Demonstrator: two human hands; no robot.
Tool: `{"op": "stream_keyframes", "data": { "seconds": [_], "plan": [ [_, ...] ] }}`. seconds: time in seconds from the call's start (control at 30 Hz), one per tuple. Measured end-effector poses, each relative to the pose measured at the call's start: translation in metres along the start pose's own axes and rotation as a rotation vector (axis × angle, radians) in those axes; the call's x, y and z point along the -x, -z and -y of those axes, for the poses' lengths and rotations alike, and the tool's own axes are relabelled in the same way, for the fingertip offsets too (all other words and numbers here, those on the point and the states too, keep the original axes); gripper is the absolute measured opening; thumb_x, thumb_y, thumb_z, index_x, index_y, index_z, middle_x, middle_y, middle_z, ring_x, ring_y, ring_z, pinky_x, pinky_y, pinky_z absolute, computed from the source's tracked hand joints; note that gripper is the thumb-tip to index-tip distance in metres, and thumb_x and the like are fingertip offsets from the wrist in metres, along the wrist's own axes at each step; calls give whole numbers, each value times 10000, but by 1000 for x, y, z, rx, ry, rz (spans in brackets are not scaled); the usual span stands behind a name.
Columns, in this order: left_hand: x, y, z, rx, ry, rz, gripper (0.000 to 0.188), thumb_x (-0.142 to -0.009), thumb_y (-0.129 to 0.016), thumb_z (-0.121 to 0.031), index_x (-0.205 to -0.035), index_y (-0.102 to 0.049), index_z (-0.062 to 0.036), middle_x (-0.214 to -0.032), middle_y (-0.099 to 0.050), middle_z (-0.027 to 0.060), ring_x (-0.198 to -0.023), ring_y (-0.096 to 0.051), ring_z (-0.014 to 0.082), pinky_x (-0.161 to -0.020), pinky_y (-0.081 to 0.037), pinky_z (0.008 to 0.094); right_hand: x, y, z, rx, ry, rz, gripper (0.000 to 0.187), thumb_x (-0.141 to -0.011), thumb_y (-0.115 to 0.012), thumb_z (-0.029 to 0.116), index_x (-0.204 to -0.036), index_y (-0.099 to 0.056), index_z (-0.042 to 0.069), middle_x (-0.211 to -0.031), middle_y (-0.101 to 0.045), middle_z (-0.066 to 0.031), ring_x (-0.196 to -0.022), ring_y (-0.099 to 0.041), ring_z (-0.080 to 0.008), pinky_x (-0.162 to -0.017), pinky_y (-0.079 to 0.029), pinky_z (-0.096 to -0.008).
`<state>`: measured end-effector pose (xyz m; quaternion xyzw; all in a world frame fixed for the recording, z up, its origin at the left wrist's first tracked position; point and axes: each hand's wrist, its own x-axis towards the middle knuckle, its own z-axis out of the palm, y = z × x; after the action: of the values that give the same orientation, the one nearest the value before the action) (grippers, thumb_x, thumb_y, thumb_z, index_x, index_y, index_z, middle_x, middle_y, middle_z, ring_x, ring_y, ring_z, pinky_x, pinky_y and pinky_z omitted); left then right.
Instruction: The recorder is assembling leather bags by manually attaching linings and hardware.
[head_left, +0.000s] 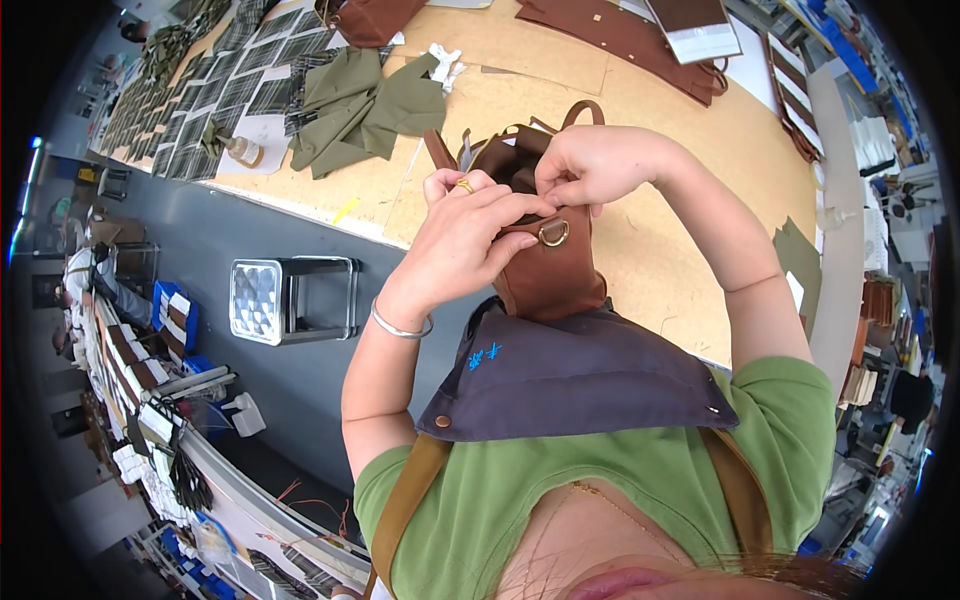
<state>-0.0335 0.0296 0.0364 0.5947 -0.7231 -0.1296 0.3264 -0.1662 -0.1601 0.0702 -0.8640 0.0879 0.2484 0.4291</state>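
Note:
A brown leather handbag (552, 278) rests against the front of my dark apron, its top gaping and its handles standing up. My left hand (462, 228) grips the near rim, with the thumb on the outer face beside a D-ring (553, 233) on a leather tab. Fingers of my right hand (600, 165) are pinched together at the right part of the opening, close to my left fingertips. Whatever small piece they may hold there is hidden. The dark inside of the bag shows only partly between the hands.
The bag is at the edge of a wooden worktable (650, 110). Green fabric pieces (365, 110), a bottle (245, 151) and rows of plaid pieces lie to the left. Brown leather panels (630, 45) lie at the far right. A metal stool (295, 300) stands on the floor at left.

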Motion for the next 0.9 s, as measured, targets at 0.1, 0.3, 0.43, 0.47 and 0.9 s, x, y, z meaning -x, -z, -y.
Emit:
{"op": "stream_keyframes", "data": {
  "seconds": [0.1, 0.3, 0.43, 0.47, 0.9],
  "plan": [
    [-2, 2, 2, 4, 14, 42, 232, -812, -750, -148, -1038, -700, -161, -803, -626, 0, -832, -531, 208, -911, -279, 377, 1, 1, -4, -95, 55, 17, 192, -890, -592, 148, -896, -717, 2, -743, -682, -62, -656, -675, -138, -584, -552, -265],
    [-4, 2, -2, 3, 0, 28, 168, -811, -746, -149, -973, -701, -147, -787, -627, 5, -835, -538, 211, -916, -283, 384, -1, 3, -3, -94, 19, 38, 131, -862, -647, 117, -902, -720, 17, -750, -692, -45, -651, -642, -100, -586, -547, -252],
    [-1, -1, 6, -58, 20, 56, 165, -806, -745, -135, -964, -697, -138, -774, -628, 2, -843, -556, 206, -930, -277, 384, -2, -7, 0, 65, 28, -184, 120, -858, -646, 114, -878, -715, 18, -742, -689, -37, -652, -631, -90, -578, -493, -247],
    [0, -1, 5, -46, 44, 35, 154, -808, -744, -135, -955, -699, -134, -774, -629, 0, -838, -558, 199, -931, -275, 381, 0, -8, -3, 55, 68, -211, 115, -859, -645, 109, -877, -713, 18, -737, -687, -34, -653, -629, -87, -578, -482, -246],
    [5, -3, 11, -12, 117, -86, 105, -834, -750, -182, -924, -757, -130, -711, -603, -14, -780, -538, 163, -896, -272, 350, 11, 0, -15, -33, 184, -121, 203, -861, -660, 167, -990, -740, 32, -792, -702, -60, -738, -649, -134, -682, -516, -292]
  ]
}}
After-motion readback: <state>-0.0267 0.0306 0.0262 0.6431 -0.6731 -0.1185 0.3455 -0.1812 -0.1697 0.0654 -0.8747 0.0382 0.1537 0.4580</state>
